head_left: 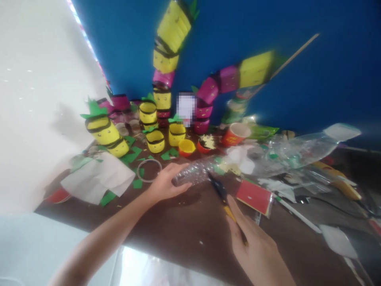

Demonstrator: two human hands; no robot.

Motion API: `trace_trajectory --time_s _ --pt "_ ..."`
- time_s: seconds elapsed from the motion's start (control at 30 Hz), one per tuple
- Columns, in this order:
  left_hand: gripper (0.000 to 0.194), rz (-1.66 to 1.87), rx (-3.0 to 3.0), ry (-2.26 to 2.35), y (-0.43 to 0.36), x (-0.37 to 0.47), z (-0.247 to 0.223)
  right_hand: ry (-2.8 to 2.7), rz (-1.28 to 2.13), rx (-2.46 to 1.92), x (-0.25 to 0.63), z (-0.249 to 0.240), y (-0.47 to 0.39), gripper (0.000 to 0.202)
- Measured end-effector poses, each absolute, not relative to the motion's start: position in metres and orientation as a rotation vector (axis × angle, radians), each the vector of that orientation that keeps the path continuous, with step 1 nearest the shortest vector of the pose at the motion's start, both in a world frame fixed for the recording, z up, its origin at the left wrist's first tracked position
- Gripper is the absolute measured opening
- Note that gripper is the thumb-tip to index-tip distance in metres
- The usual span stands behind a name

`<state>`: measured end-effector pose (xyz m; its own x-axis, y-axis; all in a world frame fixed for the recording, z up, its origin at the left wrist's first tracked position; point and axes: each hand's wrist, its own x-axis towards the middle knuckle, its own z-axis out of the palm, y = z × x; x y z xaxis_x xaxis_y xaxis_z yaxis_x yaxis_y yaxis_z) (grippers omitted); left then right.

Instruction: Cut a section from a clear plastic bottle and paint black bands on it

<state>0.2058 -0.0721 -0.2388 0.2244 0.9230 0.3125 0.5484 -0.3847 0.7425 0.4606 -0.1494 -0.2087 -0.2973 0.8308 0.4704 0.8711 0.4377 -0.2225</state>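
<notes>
A clear, ridged plastic bottle piece point(198, 171) lies on its side on the dark brown tabletop point(184, 222), in front of me and between my two hands. My left hand point(170, 182) has its near end between thumb and fingers, the thumb along the lower edge and the fingers over the upper side. My right hand point(253, 240) is curled round the handle of a slim black-and-yellow handheld tool point(222, 192), its dark tip pointing at the bottle piece's lower edge (blur keeps me from telling whether it touches).

Just left of the bottle piece lies a thin, clear plastic ring point(143, 162), with green paper scraps point(137, 183) around it and a crumpled white paper sheet point(101, 180) farther left. Behind the piece sit a small round yellow cup point(187, 147) and a red paper cup point(230, 139), tilted with its pale mouth showing. To the right I see a flat red square packet point(254, 197) near the tool, and beyond it a large clear plastic bottle point(309, 153) on its side.

At the back, yellow pineapple-like containers point(155, 142) and glossy magenta containers point(208, 90) stand in stacks before a deep blue wall point(232, 31).
</notes>
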Motion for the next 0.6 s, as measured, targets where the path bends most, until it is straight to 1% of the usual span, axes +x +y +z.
trace_trajectory --time_s 0.6 --pt "0.054 1.085 2.017 1.362 -0.068 0.2067 -0.2367 -2.181 -0.138 -1.408 0.459 -0.2082 -0.1512 0.042"
